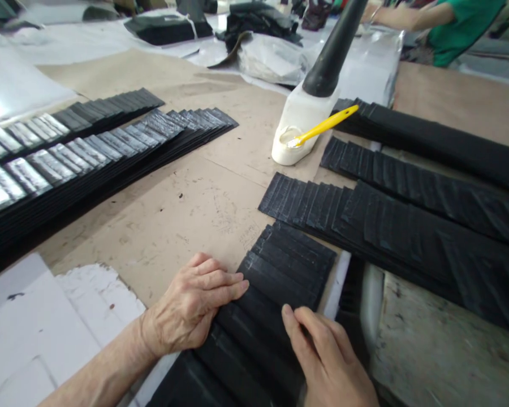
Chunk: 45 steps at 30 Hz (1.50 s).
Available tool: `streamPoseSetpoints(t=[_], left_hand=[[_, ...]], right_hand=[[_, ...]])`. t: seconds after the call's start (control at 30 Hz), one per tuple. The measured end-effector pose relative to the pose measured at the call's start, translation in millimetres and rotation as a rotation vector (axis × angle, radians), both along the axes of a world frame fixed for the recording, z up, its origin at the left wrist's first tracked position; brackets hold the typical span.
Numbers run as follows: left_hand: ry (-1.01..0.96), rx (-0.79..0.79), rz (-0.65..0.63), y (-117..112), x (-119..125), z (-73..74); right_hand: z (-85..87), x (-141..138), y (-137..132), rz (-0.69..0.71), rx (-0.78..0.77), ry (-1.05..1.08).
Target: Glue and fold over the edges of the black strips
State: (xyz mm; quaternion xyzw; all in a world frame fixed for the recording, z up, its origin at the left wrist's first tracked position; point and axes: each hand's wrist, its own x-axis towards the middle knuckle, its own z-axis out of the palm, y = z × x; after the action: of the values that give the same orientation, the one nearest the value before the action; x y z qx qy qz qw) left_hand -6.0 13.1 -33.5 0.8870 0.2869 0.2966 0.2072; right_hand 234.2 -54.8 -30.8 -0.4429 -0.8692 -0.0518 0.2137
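Observation:
A fanned stack of black fabric-like strips (288, 265) lies in front of me, its overlapping ends stepped like shingles. My left hand (195, 305) is closed at the stack's left edge, fingers pressed together with their tips over the strips; its thumb is mostly hidden. Along the right edge, my right hand (328, 356) is closed with thumb and finger close together on the strips. Beyond them stands a white container (297, 116) with a cut opening and a black neck. A yellow-handled brush (328, 124) rests in that opening, its tip in whitish matter.
More fanned black strips (407, 220) lie at the right. Shiny-ended stacks (110, 148) spread across the left. White sheets (46, 322) lie near my left forearm. A clear plastic bag (271, 56) sits farther back. A co-worker in a green sleeve (466, 28) is at the upper right.

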Motion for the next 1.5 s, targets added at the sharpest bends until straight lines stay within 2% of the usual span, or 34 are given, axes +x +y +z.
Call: streamPoseSetpoints(t=[0.13,0.23,0.3,0.37,0.47,0.53,0.63,0.7,0.8,0.93,1.17,1.37,1.5], left_hand=[[0.029,0.037,-0.015,0,-3,-1.3],[0.071,-0.023,-0.044,3,-10,1.7],[0.083,-0.129,-0.067,7,-12,9.5],[0.089,-0.216,-0.033,13,-9,21.8],[0.093,-0.190,0.090,25,10,39.4],[0.120,-0.144,0.090,31,27,44.6],[0.246,-0.143,0.005,39,48,42.5],[0.327,-0.164,-0.005,41,55,39.3],[0.377,-0.200,0.037,44,58,36.8],[0.334,-0.246,0.039,48,57,36.3],[0.288,-0.286,0.023,47,60,34.6],[0.129,-0.146,-0.090,48,54,25.0],[0.084,-0.077,-0.109,48,51,20.9]], right_hand=[[-4.5,20,-19,-0.072,0.048,-0.024],[4.1,27,-24,-0.117,0.028,-0.016],[14.5,24,-17,-0.162,0.000,0.049],[24.3,15,-1,-0.198,0.011,0.142],[31.3,-3,24,-0.248,-0.030,0.174],[30.8,-12,34,-0.276,-0.075,0.133],[27.1,-15,40,-0.331,-0.127,0.115],[25.0,-12,41,-0.345,-0.197,0.154],[23.5,-6,44,-0.331,-0.308,0.247],[23.9,-1,48,-0.280,-0.358,0.344],[26.5,4,53,-0.168,-0.381,0.394],[25.0,2,51,-0.158,-0.318,0.368],[20.9,-1,40,-0.112,-0.199,0.352]])
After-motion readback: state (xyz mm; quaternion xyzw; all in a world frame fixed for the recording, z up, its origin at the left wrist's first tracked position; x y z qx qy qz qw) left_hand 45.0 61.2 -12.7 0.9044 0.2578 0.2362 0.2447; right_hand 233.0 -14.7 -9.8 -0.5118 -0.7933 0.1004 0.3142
